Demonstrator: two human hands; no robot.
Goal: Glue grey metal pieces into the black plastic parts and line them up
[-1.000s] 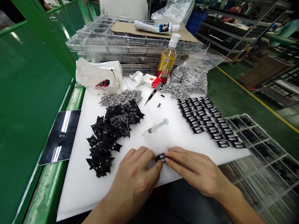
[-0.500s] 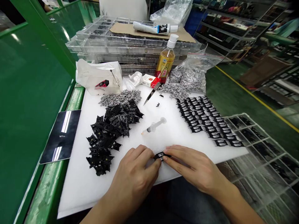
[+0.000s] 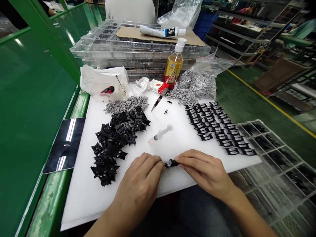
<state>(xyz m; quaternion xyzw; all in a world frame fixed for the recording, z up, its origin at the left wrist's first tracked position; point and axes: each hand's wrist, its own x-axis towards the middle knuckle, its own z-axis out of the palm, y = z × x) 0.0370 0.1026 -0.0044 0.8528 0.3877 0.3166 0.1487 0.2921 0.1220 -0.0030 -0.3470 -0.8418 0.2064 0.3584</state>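
Observation:
My left hand [image 3: 138, 184] and my right hand [image 3: 204, 171] pinch a small black plastic part [image 3: 171, 163] from either side, just above the white foam board [image 3: 81, 204]. A shiny metal piece shows on that part, partly hidden by my fingers. Left of my hands lies a heap of similar black parts [image 3: 113, 141], with loose grey metal clips [image 3: 125, 105] behind it. Neat rows of black parts [image 3: 217, 128] run to the right. Beyond my fingers rest a plastic syringe [image 3: 160, 134] and pointed scissors [image 3: 159, 99].
A stack of clear plastic trays [image 3: 138, 49] stands behind the board, with a bottle [image 3: 174, 65] and a bag of grey clips [image 3: 199, 84] before it. A wire-divided tray [image 3: 271, 158] sits at right, a dark tablet [image 3: 65, 144] at left. A co-worker's back [image 3: 129, 10] shows beyond.
My hands have shifted slightly up the board, and the black part has turned a little between my fingers. My left fingers now sit further left. The view has tilted slightly.

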